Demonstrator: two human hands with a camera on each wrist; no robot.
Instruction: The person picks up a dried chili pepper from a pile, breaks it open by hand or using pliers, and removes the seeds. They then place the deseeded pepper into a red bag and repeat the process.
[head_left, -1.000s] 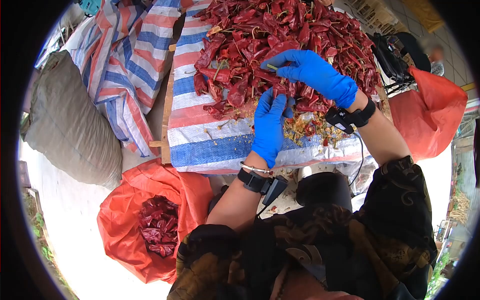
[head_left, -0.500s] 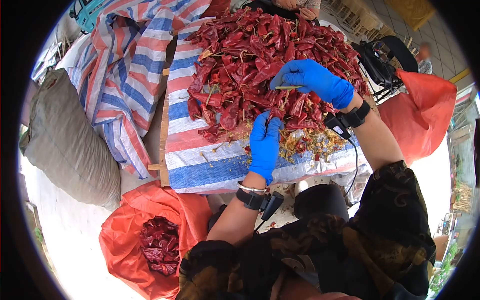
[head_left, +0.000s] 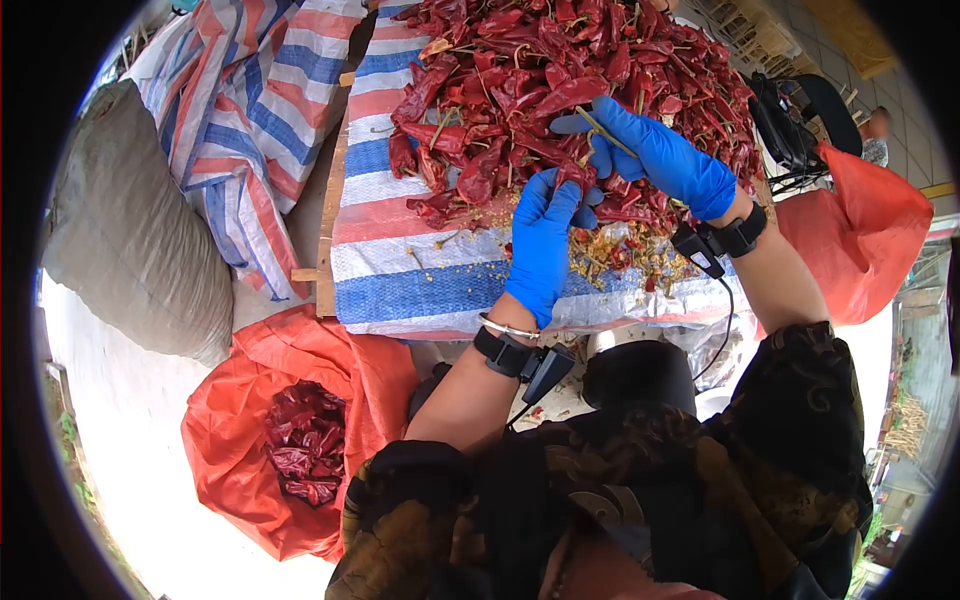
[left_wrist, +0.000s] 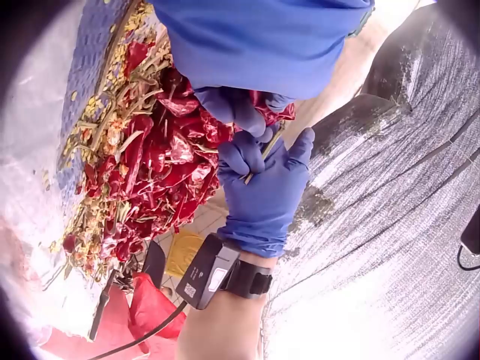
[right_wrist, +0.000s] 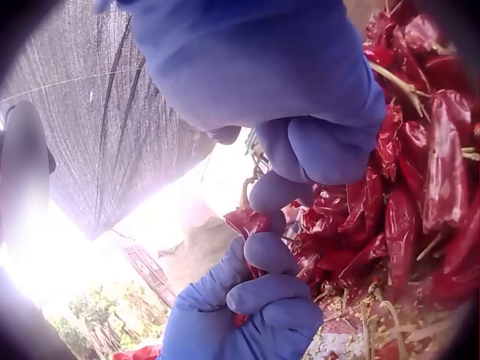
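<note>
My blue-gloved left hand [head_left: 540, 238] pinches a dried red chilli [head_left: 576, 178] between thumb and fingers, above the near edge of the chilli pile [head_left: 560, 75]. In the right wrist view the chilli's stem end [right_wrist: 248, 193] points up toward my right fingers. My gloved right hand [head_left: 668, 158] is close beside and grips a thin yellow-green stick [head_left: 607, 133], which slants across its fingers. The stick [left_wrist: 274, 138] also shows in the left wrist view, next to the chilli [left_wrist: 282, 110]. Gloved fingers partly cover the chilli.
Striped sheeting [head_left: 385, 250] covers the table under the pile, with loose seeds and stems near its front. An open red sack [head_left: 225, 430] with chillies stands at lower left. A full grey sack [head_left: 140, 230] leans at left, another red sack [head_left: 850, 235] at right.
Half a second ago my hands were farther apart; now they are close together at the chilli. The stick was nearly level and now slants steeply. The head view has shifted too.
</note>
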